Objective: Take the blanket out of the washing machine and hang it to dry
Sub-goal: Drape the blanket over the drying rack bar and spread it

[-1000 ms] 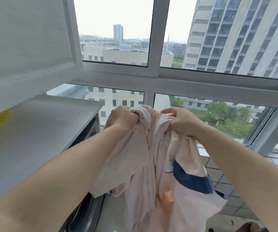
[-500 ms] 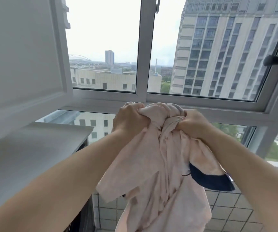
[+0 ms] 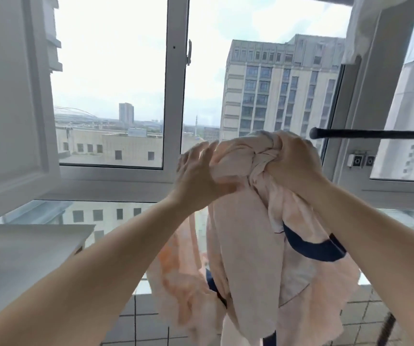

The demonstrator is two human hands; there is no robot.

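Bare forearms, no sleeves, bare hands (image 3: 245,168)

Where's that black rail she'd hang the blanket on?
In the head view the black rail runs in from the right edge, in front of the window frame; its rounded end sits just right of the right hand gripping the bunched blanket.

Head view faces forward, seemingly level, near window (image 3: 176,96).
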